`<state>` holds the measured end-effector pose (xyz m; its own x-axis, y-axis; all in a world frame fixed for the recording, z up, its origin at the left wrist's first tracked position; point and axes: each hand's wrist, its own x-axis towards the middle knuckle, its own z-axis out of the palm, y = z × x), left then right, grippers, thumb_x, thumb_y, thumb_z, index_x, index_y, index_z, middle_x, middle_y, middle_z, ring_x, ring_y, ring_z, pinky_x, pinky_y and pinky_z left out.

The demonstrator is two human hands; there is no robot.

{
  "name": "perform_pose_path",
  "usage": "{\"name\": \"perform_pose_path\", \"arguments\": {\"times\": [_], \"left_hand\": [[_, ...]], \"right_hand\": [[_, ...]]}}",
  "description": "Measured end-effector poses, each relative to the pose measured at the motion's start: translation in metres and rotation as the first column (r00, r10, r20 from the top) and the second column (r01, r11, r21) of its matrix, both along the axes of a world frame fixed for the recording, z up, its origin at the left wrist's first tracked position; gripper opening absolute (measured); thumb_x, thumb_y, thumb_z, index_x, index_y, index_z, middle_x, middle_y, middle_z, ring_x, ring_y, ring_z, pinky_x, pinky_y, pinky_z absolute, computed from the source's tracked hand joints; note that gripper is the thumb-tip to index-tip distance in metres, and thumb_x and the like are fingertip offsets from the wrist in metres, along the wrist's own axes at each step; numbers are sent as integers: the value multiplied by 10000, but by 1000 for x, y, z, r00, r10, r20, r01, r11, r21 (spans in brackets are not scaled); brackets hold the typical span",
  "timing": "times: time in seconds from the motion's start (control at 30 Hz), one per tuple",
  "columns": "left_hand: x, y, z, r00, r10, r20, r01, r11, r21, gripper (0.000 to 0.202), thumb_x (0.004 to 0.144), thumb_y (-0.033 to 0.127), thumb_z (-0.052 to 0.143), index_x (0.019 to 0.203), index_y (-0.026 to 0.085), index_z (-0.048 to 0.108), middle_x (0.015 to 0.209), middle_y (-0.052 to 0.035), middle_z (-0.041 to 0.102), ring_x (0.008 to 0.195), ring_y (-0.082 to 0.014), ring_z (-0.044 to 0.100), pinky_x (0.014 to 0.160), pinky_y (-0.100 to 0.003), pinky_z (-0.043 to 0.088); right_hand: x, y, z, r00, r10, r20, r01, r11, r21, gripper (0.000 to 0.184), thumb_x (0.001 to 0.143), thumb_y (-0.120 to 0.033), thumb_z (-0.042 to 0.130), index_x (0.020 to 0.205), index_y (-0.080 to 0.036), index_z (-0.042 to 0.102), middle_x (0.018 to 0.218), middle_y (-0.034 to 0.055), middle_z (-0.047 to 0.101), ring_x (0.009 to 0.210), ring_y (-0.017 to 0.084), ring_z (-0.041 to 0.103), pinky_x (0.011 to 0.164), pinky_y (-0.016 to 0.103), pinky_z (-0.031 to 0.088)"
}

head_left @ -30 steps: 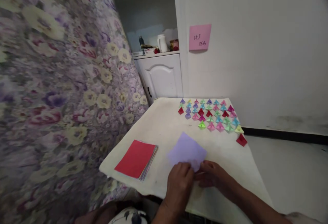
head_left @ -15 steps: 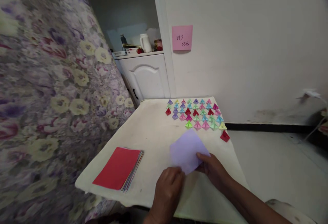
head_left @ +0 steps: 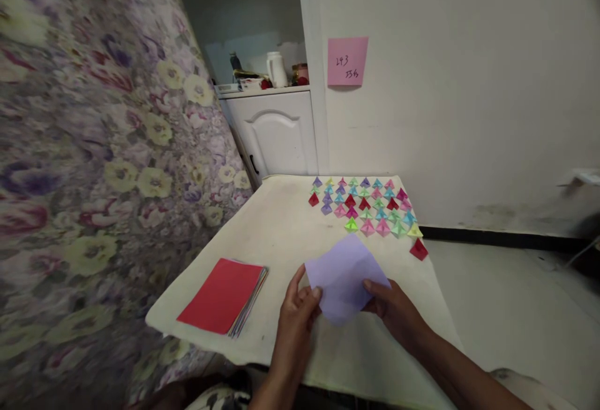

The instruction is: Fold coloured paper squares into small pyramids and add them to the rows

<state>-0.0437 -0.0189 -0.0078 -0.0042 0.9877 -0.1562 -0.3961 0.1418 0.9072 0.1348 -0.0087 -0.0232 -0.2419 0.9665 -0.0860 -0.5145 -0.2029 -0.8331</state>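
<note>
A lilac square of paper is held just above the near part of a cream table. My left hand pinches its left corner with thumb and fingers. My right hand grips its right corner. To the left lies a stack of coloured paper sheets with a red sheet on top. Several small folded paper shapes in many colours stand in rows at the far right of the table.
A flower-patterned fabric rises along the left side. A white wall carries a pink sticky note. A white cabinet with a jug and jars stands behind. The floor lies to the right.
My left hand has moved up to grasp the lilac paper's left corner, and the sheet is now lifted between both hands. The view has shifted slightly.
</note>
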Motion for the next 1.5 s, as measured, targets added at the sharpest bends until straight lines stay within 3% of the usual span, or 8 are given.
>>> {"name": "perform_pose_path", "arguments": {"times": [0.17,0.27,0.43,0.77,0.9,1.1,1.3,1.5], "left_hand": [[-6,5,-7,968,97,-229,-86,995,57,769,718,349,643,1377,240,263,1144,-116,552,960,-214,594,792,-329,474],[-13,8,-10,838,196,-509,-139,979,149,705,723,374,626,1348,247,325,1303,-115,436,1133,-240,491,886,-349,435],[-11,3,2,697,133,-705,85,960,266,478,745,373,604,1198,244,521,1279,-62,497,1193,-229,434,1000,-365,341],[13,-1,-3,928,-231,-294,247,969,17,324,702,311,657,981,152,615,902,-68,687,815,-198,627,719,-286,474],[16,2,-9,957,-208,-202,198,978,-69,219,685,318,675,787,135,609,669,-5,648,583,-128,583,544,-216,427],[19,3,-8,978,-113,-174,101,992,-76,189,701,303,660,732,136,577,599,25,600,515,-91,516,497,-190,385],[23,4,-14,993,-16,-120,9,998,-60,184,710,312,650,748,155,561,604,34,576,523,-87,507,505,-187,391],[18,8,-18,999,-27,-35,24,995,-99,203,669,318,670,748,171,554,640,26,595,551,-101,543,528,-198,429]], "right_hand": [[-1,-1,0,1000,8,22,-8,1000,10,316,746,-379,626,941,-136,673,846,98,689,811,246,622,725,388,489],[0,-2,-1,998,1,66,-2,1000,6,290,735,-375,642,891,-134,684,754,74,682,708,217,616,696,371,481],[-3,-4,0,980,-1,197,-3,1000,21,257,697,-381,673,759,-131,679,632,25,635,599,162,559,605,296,451],[-7,-7,9,955,42,295,-67,995,75,278,695,-402,655,686,-124,642,569,-3,580,547,128,505,546,242,397],[-5,-4,5,934,74,350,-131,981,142,307,748,-423,595,754,-118,632,635,18,601,601,156,540,581,267,422],[0,8,-4,865,-152,478,78,982,172,403,653,-359,699,982,-171,562,879,56,632,779,203,592,661,308,486],[-8,7,-17,982,69,176,-72,997,15,592,578,-278,746,1102,-181,487,946,79,648,805,217,624,704,349,488],[-7,7,-19,966,88,245,-108,992,67,475,586,-241,712,1024,-161,544,825,48,668,740,208,616,689,341,465]]}}
